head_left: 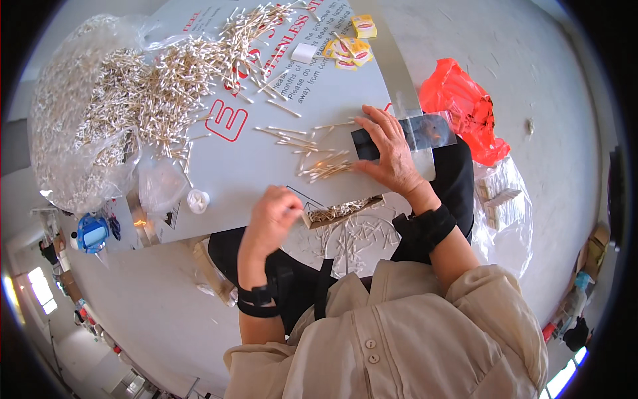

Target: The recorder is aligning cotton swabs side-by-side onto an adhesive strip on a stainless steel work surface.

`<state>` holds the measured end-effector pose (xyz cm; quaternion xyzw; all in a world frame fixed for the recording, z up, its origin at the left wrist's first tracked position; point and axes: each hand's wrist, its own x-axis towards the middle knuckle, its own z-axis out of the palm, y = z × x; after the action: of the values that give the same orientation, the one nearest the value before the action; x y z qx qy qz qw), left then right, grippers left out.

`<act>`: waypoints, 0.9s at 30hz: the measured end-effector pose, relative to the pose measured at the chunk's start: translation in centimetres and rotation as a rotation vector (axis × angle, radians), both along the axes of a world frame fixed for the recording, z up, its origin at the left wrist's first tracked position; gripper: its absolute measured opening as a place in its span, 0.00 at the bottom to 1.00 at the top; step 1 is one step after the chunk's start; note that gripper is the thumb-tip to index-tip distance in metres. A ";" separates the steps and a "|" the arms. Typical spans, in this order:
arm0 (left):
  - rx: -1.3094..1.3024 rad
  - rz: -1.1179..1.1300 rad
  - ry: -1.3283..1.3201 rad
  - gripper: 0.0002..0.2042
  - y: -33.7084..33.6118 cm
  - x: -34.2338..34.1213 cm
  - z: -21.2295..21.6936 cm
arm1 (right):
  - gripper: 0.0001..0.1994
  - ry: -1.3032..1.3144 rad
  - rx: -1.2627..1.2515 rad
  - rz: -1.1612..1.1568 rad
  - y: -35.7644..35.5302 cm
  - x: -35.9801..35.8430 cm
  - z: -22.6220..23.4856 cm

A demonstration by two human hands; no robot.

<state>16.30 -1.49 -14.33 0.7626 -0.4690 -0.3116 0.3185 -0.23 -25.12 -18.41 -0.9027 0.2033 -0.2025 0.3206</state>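
Note:
My right hand [392,151] rests on the grey tabletop with its fingers stretched apart. Loose cotton swabs [325,166] lie by its thumb and fingertips. A dark flat piece [365,144] shows partly under this hand, and a clear plastic sleeve [430,132] lies beside it. My left hand [271,216] is curled closed above the table's near edge, blurred by motion; whatever its fingers hold cannot be made out. Just right of it, a narrow open box [308,221] holds cotton swabs at the table's edge, over my lap.
A large clear bag [56,120] spills a heap of cotton swabs [166,86] across the left. Small yellow packets [352,52] lie at the back. A white round container [198,201] stands near the front edge. A red plastic bag [458,100] is at the right.

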 end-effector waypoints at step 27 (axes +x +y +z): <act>-0.286 0.408 -0.601 0.21 -6.2 4.3 -3.9 | 0.28 0.064 0.040 0.343 -0.2 4.7 0.8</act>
<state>20.59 -7.71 -18.20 0.8453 -0.4189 0.0639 0.3255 4.50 -25.29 -17.58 -0.9237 0.0601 -0.1119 0.3616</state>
